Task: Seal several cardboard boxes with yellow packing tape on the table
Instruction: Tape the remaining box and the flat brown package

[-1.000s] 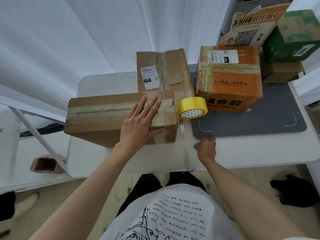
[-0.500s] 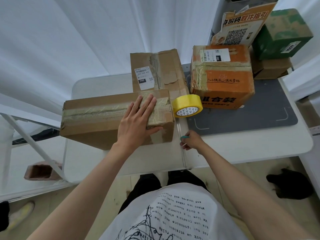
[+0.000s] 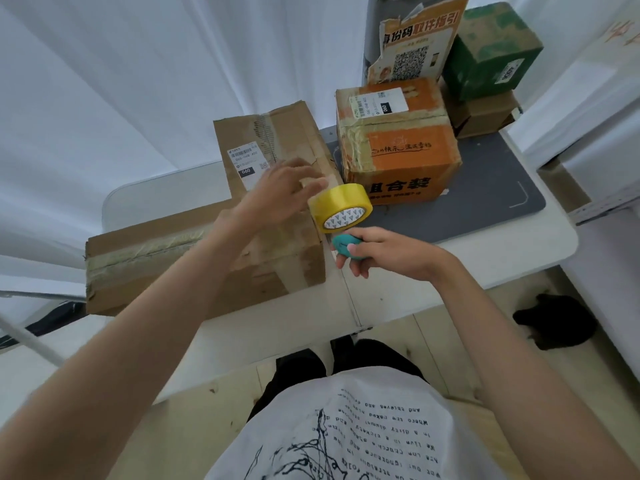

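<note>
Tape roll (image 3: 341, 208) tilted, core facing viewer — left hand (image 3: 277, 195) spread, touching; right hand (image 3: 388, 252) grips teal cutter (image 3: 344, 245).

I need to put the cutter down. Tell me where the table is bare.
Bare white table lies along the near edge, below the grey mat; the mat's right part, beside the orange box, is open too. It is crowded around the tape roll, between the long brown box and the orange box.
</note>
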### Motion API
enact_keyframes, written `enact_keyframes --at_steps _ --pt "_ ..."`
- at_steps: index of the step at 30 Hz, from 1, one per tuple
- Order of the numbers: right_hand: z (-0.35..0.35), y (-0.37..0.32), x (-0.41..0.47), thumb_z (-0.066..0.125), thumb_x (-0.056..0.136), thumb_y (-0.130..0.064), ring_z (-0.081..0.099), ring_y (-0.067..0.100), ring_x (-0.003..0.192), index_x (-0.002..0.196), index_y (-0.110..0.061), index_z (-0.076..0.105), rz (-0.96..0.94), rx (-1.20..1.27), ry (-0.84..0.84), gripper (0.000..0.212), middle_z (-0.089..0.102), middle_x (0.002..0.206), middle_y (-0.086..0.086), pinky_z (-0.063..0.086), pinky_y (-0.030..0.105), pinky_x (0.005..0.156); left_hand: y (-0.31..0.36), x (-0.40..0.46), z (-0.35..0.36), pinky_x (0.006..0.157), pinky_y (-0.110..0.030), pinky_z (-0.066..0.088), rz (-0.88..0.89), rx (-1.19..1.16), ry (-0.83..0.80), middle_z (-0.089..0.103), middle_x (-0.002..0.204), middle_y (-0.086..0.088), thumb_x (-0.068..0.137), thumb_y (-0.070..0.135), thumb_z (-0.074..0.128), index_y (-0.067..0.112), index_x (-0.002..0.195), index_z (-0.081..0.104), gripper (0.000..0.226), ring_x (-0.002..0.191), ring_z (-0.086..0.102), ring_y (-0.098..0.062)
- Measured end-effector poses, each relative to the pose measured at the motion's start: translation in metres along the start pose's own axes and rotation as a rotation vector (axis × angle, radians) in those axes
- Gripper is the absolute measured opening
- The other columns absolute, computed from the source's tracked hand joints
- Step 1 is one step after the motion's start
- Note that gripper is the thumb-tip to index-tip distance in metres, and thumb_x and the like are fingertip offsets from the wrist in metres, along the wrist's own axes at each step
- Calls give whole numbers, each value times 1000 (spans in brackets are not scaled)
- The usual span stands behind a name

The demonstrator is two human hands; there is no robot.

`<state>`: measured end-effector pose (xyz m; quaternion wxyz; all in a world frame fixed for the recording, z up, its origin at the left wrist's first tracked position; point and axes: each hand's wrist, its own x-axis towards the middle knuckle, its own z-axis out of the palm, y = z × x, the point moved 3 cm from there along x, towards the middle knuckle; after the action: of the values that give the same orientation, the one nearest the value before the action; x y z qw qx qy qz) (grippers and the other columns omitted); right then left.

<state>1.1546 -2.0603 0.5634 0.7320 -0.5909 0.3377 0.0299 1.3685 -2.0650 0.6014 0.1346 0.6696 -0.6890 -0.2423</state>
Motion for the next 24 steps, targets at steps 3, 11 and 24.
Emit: enact_keyframes --at_steps 3,11,24 --pt "0 -17 -4 38 110 -16 56 12 72 125 -10 51 -67 -9 163 21 63 95 5 50 27 70 4 35 2 86 -35 45 -42 -36 -281 66 104 0 103 50 47 9 114 71 49 98 59 -16" --pt "13 -36 24 40 109 -28 50 9 73 101 -17 46 -108 -376 557 14 53 84 -4 38 30 66 -6 67 11 104 -44 52 -139 -220 -567 74 113 -5 96 46 63 17 112 77 37 105 66 -21" --pt "39 -54 53 40 107 -22 65 36 73 131 -5 35 -91 -874 883 30 70 85 11 49 45 63 -16 73 17 88 -33 52 -226 -365 -549 68 75 8 100 24 63 24 71 79 33 84 55 -14"
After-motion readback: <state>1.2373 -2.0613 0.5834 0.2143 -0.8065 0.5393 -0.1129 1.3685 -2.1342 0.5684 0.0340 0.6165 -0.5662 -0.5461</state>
